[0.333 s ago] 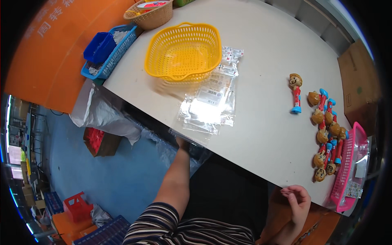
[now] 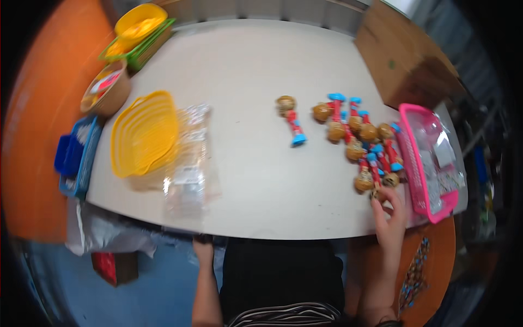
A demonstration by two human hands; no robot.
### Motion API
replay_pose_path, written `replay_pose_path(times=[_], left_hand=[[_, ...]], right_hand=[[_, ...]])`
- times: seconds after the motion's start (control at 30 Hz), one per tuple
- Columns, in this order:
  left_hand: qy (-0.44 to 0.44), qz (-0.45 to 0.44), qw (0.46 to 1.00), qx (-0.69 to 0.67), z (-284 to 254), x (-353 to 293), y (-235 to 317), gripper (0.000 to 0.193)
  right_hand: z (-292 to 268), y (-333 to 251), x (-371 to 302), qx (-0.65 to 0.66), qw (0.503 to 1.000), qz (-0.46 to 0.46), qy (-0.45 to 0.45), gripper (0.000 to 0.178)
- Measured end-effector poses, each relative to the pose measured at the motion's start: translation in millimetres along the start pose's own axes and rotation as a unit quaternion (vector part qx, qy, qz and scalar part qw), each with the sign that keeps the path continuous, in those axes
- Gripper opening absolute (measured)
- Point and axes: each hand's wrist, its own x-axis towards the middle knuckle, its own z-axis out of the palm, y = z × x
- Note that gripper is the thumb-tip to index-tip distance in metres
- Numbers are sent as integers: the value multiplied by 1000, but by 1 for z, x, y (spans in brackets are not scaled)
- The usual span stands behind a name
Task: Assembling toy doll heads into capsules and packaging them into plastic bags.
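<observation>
My right hand (image 2: 391,213) is at the near end of a cluster of toy figures on the table's right. Its thumb and fingers close on the dark-patterned head of the nearest toy figure (image 2: 375,194). Others in the cluster, such as this toy figure (image 2: 335,129), have round tan heads, red bodies and blue bases. A single toy figure (image 2: 295,128) lies apart, left of them. My left hand (image 2: 203,246) is low at the table's front edge, below the clear plastic bags; its fingers are hidden in shadow there.
Flat clear bags (image 2: 188,177) lie beside a yellow basket (image 2: 117,155) on the left. A pink basket (image 2: 417,174) holding clear packaging stands at the right edge, with a cardboard box (image 2: 400,54) behind it. Blue, tan and green baskets line the left side.
My right hand has moved from the table's front edge to the nearest toy figure and closed on it. The view has turned rightward. My left hand stays low by the front edge.
</observation>
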Motion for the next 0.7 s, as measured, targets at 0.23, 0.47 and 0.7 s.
replay_pose_path(times=[0.23,0.47,0.7], left_hand=[[-61,83,994,48,16,-91,112,15],[-225,374,894,106,68,-110,246,17],[-324,471,788,228,145,-118,319,59]], right_hand=[[-5,22,18,-222,972,-35,72,51],[-20,21,10,16,994,18,104,43],[-13,-38,15,102,923,-257,-268,36]])
